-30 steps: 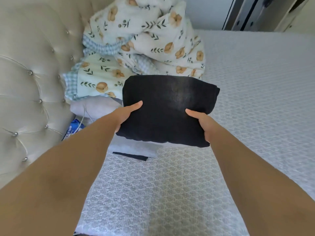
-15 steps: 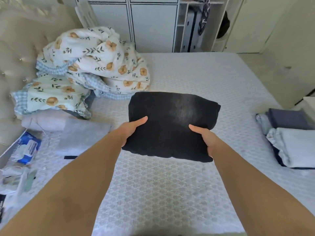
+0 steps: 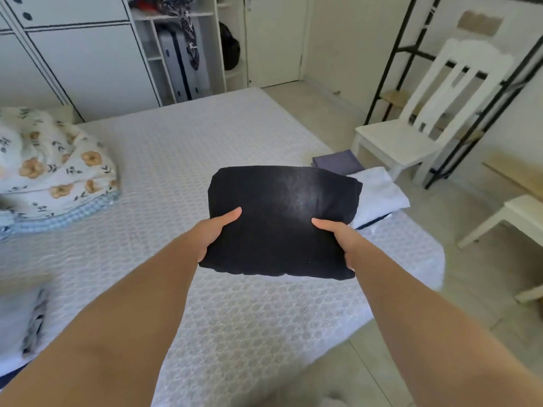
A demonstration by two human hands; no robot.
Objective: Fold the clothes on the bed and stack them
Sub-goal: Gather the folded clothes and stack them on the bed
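A folded black garment (image 3: 282,218) hangs in the air above the bed (image 3: 205,160). My left hand (image 3: 216,230) grips its near left edge, thumb on top and fingers underneath. My right hand (image 3: 338,237) grips the near right edge the same way. Just behind the garment's right side, near the bed's right edge, lies a stack of folded clothes: a white piece (image 3: 379,195) on top with a dark edge under it, and a grey-purple piece (image 3: 335,163) further back. The black garment hides part of this stack.
A bundled floral duvet (image 3: 55,171) lies on the bed's left side. A white chair (image 3: 426,124) and a black metal rack (image 3: 405,48) stand on the floor to the right. A white wardrobe (image 3: 88,54) is behind the bed. Light fabric (image 3: 17,318) lies at the left edge.
My view and both hands have swung to the right with the black garment. It left the headboard side and now hangs next to the folded stack at the bed's right edge.
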